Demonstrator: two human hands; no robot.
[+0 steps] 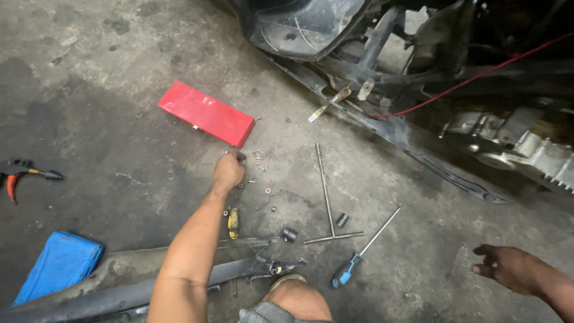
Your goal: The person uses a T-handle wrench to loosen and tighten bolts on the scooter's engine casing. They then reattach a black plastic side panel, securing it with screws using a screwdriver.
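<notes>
My left hand [229,169] reaches forward over the concrete floor, fingers bunched just below the corner of a closed red metal box [205,113]. What the fingertips pinch is too small to make out. Small screws and washers [260,160] lie scattered right beside that hand. My right hand [505,266] hovers low at the right, fingers loosely spread, holding nothing. A long T-handle wrench [327,197] lies between the hands, and a blue-handled screwdriver [359,256] lies nearer me.
A stripped scooter [418,72] with a red wire stands at the top right. Two small sockets [289,234] sit by the wrench. A yellow-black tool [233,222], dark body panels [119,287], a blue box [60,263] and pliers [24,173] lie left. My knee [296,296] is below.
</notes>
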